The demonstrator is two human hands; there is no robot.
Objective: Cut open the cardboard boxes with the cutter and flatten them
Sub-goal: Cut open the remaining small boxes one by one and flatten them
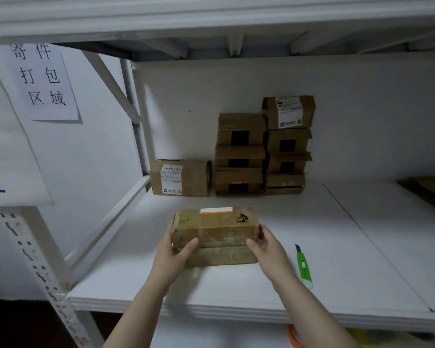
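Looks barely started: left hand (176, 249) and right hand (266, 247) grip the taped box (215, 232) by its ends, cutter (303, 266) untouched beside it, stack (261, 151) waiting behind.

Left arm: bare forearm enters at the bottom edge near 7 o'clock and runs up toward 1 o'clock, wrist about straight.
Left grip (176, 249): clasps the 9 o'clock end of the box (219, 232); thumb lies on the near face, pointing to 2 o'clock; fingers wrap round the end, mostly hidden.
Right arm: bare forearm enters near 5 o'clock and runs up toward 11 o'clock, wrist slightly bent inward.
Right grip (266, 249): clasps the 3 o'clock end; thumb on the near face, pointing to 10 o'clock; fingertips curl over the far corner.
Both grips: level with each other, palms facing, the box between them.
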